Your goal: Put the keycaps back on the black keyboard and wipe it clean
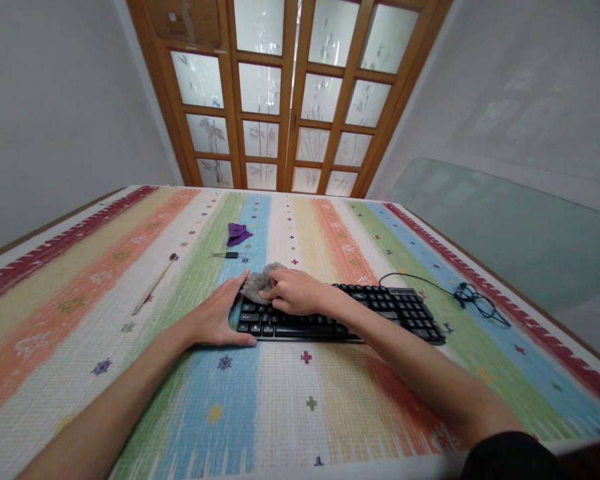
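Observation:
A black keyboard (380,310) lies across the middle of the striped table cover (280,400). My right hand (295,291) rests over the keyboard's left end, its fingers closed on a grey cloth (257,280) pressed against the keys. My left hand (219,317) lies open and flat against the keyboard's left edge, with the thumb along the front corner.
The keyboard's black cable (473,297) is coiled on the right. A purple cloth (238,233), a small dark stick-like item (226,255) and a long thin brush (155,283) lie to the back left. A wooden glazed door (285,93) stands behind the table.

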### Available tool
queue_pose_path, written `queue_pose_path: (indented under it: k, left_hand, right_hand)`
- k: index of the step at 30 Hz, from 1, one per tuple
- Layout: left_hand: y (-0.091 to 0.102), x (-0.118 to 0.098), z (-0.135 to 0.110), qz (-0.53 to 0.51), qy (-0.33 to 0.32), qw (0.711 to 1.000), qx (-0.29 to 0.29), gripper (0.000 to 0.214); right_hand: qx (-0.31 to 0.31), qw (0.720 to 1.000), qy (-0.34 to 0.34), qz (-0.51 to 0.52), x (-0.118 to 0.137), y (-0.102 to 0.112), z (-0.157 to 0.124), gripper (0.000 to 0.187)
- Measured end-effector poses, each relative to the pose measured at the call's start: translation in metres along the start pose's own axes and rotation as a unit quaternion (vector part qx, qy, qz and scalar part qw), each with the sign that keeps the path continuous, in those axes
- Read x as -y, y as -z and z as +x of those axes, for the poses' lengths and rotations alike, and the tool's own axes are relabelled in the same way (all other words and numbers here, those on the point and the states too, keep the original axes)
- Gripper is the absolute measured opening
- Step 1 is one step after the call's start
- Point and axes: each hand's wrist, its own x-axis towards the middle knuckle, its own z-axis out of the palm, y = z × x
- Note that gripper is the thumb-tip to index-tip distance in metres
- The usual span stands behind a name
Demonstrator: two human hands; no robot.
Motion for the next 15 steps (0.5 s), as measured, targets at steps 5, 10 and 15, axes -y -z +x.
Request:
queue_pose_path:
  k: [5,10,15]
  left_hand:
    - [0.0,0.0,-0.001,0.013,-0.008,1.0,0.003,0.132]
    - [0.0,0.002,-0.001,0.02,-0.008,1.0,0.006,0.131]
    - [0.0,0.002,-0.001,0.022,-0.006,1.0,0.005,0.13]
  right_hand:
    - [-0.01,1.0,-0.021,0.011,-0.008,-0.001,-0.021,0.027]
    - [-0.012,0.999,-0.047,0.01,-0.019,-0.005,-0.047,0.028]
    - [-0.009,0.996,-0.086,0.023,-0.028,-0.004,-0.075,0.033]
